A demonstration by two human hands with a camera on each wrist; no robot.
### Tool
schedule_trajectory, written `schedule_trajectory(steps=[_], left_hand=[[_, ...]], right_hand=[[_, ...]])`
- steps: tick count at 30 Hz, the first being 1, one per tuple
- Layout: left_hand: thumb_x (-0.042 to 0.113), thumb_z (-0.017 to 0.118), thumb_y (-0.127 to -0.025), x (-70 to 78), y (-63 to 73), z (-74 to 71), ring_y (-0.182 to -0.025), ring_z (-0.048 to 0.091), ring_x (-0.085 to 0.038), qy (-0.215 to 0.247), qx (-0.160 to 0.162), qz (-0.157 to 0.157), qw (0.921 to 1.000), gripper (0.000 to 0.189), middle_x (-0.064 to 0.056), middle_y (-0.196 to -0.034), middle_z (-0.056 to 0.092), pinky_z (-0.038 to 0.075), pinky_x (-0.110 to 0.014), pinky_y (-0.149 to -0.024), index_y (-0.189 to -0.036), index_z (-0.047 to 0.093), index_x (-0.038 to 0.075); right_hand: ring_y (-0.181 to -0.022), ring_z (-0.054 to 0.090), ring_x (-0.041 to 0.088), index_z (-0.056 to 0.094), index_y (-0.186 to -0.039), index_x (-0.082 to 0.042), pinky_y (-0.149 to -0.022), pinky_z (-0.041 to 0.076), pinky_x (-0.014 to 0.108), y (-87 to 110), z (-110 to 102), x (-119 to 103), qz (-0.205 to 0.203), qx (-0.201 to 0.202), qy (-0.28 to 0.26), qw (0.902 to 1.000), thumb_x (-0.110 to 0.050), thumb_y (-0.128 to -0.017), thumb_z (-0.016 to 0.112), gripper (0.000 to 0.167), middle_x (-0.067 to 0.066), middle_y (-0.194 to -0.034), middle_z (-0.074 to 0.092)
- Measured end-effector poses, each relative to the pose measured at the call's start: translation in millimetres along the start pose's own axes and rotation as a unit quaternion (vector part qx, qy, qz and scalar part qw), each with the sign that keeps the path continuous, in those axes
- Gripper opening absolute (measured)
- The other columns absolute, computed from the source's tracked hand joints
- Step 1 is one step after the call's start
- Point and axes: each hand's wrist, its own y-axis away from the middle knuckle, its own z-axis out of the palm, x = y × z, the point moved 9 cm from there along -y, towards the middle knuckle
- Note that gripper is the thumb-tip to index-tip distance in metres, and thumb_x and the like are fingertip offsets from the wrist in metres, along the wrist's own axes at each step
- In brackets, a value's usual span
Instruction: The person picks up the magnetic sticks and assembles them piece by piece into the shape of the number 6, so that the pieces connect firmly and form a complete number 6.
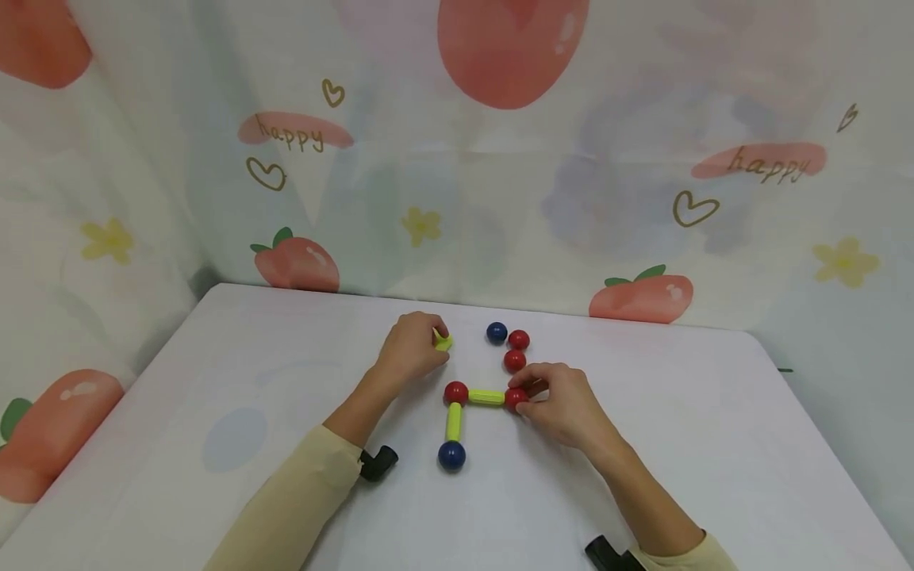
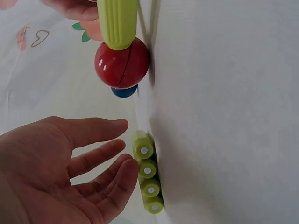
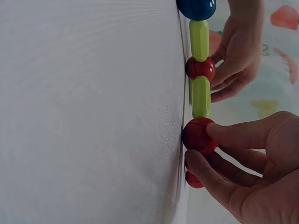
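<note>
An L-shaped chain lies on the table: a blue ball (image 1: 451, 456), a yellow-green rod (image 1: 453, 422), a red corner ball (image 1: 456, 392), a second yellow-green rod (image 1: 487, 397) and a red end ball (image 3: 200, 136). My right hand (image 1: 564, 400) pinches that end ball between thumb and fingers. At the chain's far left, my left hand (image 1: 414, 346) reaches to a row of several loose yellow-green rods (image 2: 147, 169). Its fingers are loosely bent beside them; in the left wrist view a gap shows between thumb and rods. In the head view this hand hides most of the row.
Behind the right hand sit a loose blue ball (image 1: 497, 332) and two red balls, one farther back (image 1: 519, 339) and one nearer (image 1: 514, 361). A white table (image 1: 214, 357) carries everything. A patterned cloth (image 1: 485, 198) hangs behind its back edge.
</note>
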Motion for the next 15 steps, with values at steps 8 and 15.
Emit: schedule_trajectory(steps=[8, 15], left_hand=[[0.009, 0.077, -0.089, 11.3, -3.3, 6.9, -0.087, 0.061, -0.021, -0.062, 0.001, -0.001, 0.9981, 0.024, -0.006, -0.102, 0.070, 0.057, -0.034, -0.082, -0.114, 0.073, 0.006], [0.007, 0.078, -0.089, 18.1, -1.7, 8.1, -0.085, 0.060, -0.019, -0.105, 0.007, -0.002, 0.9945, 0.026, -0.006, -0.100, 0.067, 0.058, -0.032, -0.078, -0.114, 0.071, 0.007]], right_hand=[[-0.102, 0.067, 0.023, 0.077, -0.113, -0.012, -0.084, 0.061, 0.038, 0.4, -1, 1, 0.001, 0.003, -0.002, 1.0000, -0.006, -0.087, 0.080, 0.026, 0.004, -0.103, 0.075], [-0.102, 0.066, 0.022, 0.077, -0.112, -0.013, -0.086, 0.061, 0.039, 1.0, 0, 1, 0.003, 0.003, 0.000, 1.0000, -0.006, -0.087, 0.081, 0.027, 0.003, -0.102, 0.075]])
